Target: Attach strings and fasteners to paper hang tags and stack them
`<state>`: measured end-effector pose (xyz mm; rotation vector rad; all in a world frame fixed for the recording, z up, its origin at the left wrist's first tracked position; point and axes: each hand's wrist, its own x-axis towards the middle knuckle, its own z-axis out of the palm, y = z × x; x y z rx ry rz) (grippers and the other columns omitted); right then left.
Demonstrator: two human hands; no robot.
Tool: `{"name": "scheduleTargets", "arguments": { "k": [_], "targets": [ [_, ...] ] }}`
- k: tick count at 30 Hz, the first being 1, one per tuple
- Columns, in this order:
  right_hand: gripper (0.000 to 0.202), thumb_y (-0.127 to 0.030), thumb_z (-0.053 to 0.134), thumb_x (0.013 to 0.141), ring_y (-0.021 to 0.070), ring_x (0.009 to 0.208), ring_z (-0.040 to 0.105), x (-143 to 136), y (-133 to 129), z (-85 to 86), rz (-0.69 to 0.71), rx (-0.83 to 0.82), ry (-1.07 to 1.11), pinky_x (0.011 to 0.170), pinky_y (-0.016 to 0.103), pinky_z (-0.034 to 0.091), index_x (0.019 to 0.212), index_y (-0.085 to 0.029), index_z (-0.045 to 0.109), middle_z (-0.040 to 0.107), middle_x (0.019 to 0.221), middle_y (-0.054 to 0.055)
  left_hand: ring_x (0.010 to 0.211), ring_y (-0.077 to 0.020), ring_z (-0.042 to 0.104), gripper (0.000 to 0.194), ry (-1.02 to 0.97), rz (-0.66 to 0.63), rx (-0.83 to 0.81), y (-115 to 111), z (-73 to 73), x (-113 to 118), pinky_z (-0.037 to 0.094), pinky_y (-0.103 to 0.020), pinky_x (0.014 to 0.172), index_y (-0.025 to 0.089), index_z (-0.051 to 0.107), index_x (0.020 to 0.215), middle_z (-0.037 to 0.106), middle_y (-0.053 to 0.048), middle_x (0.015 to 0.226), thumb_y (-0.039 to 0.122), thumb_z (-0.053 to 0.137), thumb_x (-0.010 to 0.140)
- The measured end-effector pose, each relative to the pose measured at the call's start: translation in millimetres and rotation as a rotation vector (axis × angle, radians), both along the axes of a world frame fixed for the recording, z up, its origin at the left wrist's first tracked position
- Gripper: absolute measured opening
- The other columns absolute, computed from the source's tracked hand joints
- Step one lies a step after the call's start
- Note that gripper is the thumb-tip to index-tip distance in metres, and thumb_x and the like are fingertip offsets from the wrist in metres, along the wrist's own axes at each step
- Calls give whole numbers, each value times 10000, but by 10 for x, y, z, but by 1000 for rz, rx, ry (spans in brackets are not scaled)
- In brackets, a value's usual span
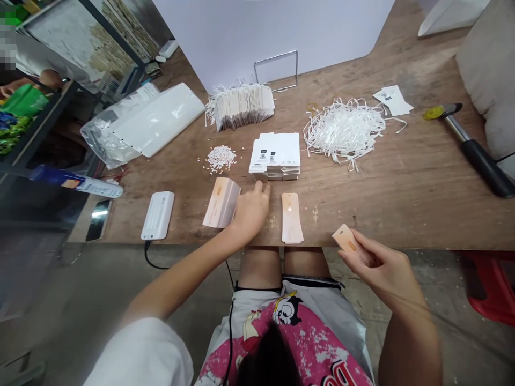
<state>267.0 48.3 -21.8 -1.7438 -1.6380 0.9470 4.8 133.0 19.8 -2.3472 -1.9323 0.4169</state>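
My left hand (251, 212) rests on the table with its fingers stretched forward. It is right beside a thick stack of peach hang tags (221, 203), and its fingertips are close to a pile of white printed cards (277, 154). Further right, a thin fanned stack of peach tags (292, 219) lies near the table edge. My right hand (380, 265) is closed around some peach hang tags (350, 244) just over the front edge; how many it holds is hidden. Behind are a tangled heap of white strings (344, 130) and a small pile of tiny white pieces (221, 158).
A row of strung tags (244, 107) stands by a metal wire bookend (277, 72) and a white panel (277, 32). A hammer (469, 145) lies right. Left are plastic bags (156, 126), a power bank (158, 215), a phone (98, 220) and a blue-white tube (76, 181).
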Motion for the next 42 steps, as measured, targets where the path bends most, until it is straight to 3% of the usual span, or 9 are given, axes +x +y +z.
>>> {"name": "scheduleTargets", "arguments": {
  "k": [6,10,16,22,27,30,34,38,42],
  "targets": [
    [605,-508,667,716,288,856,719,67,-35,-47,-35,-50,31,776,357,583,1158,-96,694,743,1009,118,755,-203,634,240,-116,181,277,193,477,-468,416,-297,599,194,643,964,658,-57,970,352,465,933],
    [597,-493,666,713,274,837,721,13,-49,-82,-10,-76,44,759,327,582,1154,-92,696,747,993,107,871,-233,629,222,-79,290,329,382,608,-714,434,-319,701,204,659,1002,682,-68,989,330,500,912],
    [608,-505,646,734,261,794,724,-49,-68,-111,30,-96,16,698,307,577,1173,-86,683,751,971,114,919,-234,618,466,52,45,-30,-60,312,-204,461,-315,675,169,479,1377,630,-117,1060,136,396,920],
    [593,-506,659,722,260,802,724,-50,-62,-73,32,-99,30,689,301,578,1134,-83,699,750,978,116,958,-230,619,481,84,90,-166,-249,-67,-24,488,-307,656,115,451,1385,587,-151,1131,72,311,927],
    [595,-517,668,717,277,834,724,-22,-35,-58,24,-94,11,740,335,585,1132,-92,699,748,987,123,936,-247,626,475,51,111,-156,-223,12,-57,484,-326,658,129,470,1377,599,-144,1102,86,330,925],
    [588,-521,667,721,277,840,724,-22,-29,-55,23,-83,11,746,337,587,1129,-99,702,748,982,125,835,-233,629,396,-39,215,37,-38,315,-251,463,-328,645,184,541,1312,609,-120,1100,244,368,961],
    [566,-509,658,741,268,827,723,-44,-42,-88,52,-79,7,725,325,586,1148,-118,697,753,957,110,903,-233,610,398,-116,409,395,501,589,-738,439,-345,793,147,656,1096,651,-113,1063,378,354,978],
    [533,-480,653,764,245,802,722,-105,-47,-116,96,-51,5,711,305,583,1169,-136,689,753,969,92,899,-225,621,215,-221,459,262,1017,438,-1205,437,-320,788,142,705,958,720,-98,968,268,563,857],
    [474,-425,650,787,208,751,717,-217,-18,-60,162,-29,-4,678,269,575,1180,-162,684,757,938,54,802,-193,641,240,-381,447,160,1111,352,-1396,462,-286,740,161,721,925,739,-70,885,163,694,686]
  ]
}}
